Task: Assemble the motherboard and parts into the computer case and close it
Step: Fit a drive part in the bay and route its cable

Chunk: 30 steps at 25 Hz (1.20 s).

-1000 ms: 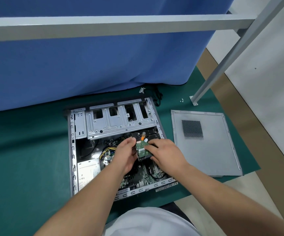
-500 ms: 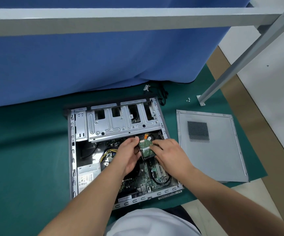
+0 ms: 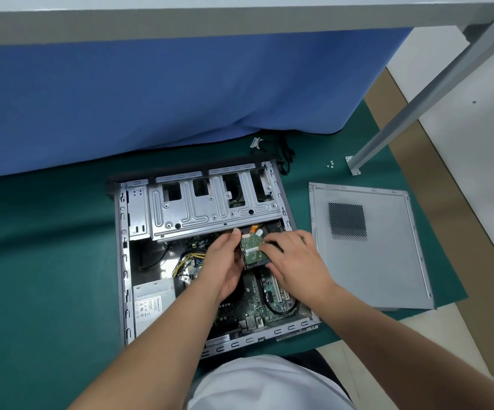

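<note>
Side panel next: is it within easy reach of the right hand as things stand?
Probably yes, once it lets go. The side panel lies flat on the green mat just right of the open case, nothing on it. But the right hand and the left hand both grip the hard drive.

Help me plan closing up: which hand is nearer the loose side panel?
Right. The right hand holds the hard drive just left of the side panel; the left hand is farther left.

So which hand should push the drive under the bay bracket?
Probably the right hand: it lies over the hard drive's near end, opposite the bracket. The left hand only steadies its side.
</note>
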Tool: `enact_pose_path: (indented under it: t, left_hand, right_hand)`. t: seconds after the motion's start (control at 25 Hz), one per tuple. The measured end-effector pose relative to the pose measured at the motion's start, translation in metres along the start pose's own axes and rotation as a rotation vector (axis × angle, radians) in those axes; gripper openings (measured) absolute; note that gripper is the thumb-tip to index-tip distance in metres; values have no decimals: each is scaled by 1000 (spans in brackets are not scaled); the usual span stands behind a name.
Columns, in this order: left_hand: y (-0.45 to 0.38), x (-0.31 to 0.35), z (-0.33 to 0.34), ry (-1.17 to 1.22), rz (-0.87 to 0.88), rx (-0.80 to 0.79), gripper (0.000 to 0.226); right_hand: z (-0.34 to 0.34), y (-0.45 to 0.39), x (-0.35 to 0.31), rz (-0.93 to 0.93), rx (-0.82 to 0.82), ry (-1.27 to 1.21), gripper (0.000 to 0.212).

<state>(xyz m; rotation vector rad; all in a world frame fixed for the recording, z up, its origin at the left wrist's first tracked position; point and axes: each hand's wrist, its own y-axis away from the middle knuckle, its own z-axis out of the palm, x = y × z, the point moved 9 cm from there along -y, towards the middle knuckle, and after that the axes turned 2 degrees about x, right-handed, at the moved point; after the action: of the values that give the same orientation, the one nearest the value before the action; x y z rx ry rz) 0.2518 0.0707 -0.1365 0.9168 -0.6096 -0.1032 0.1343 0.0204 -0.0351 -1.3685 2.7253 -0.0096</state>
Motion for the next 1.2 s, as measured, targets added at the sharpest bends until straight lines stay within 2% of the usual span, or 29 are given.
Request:
enact_pose_path:
  t: [0.32, 0.6, 0.88, 0.96, 1.08, 1.12, 1.2]
  left_hand:
    - [-2, 11, 8, 105, -12, -43, 20]
    - [-3, 14, 7, 168, -30, 15, 11]
    - [-2, 11, 4, 193, -37, 10, 11]
    - [2, 12, 3, 58, 7, 13, 13]
    - [17, 21, -1, -501, 120, 60, 14]
    - [24, 30, 1, -731, 213, 64, 13]
    - [39, 55, 16, -1151, 532, 41, 16]
  right_hand:
    - [1, -22, 6, -7, 6, 26, 33]
    - [-1, -56, 27, 63, -57, 39, 47]
    - [4, -77, 34, 118, -98, 38, 46]
    - [8, -77, 36, 121, -113, 51, 47]
    - [9, -77, 37, 140, -104, 34, 50]
    - [9, -76, 37, 134, -103, 24, 51]
    - [10, -75, 35, 102, -114, 28, 52]
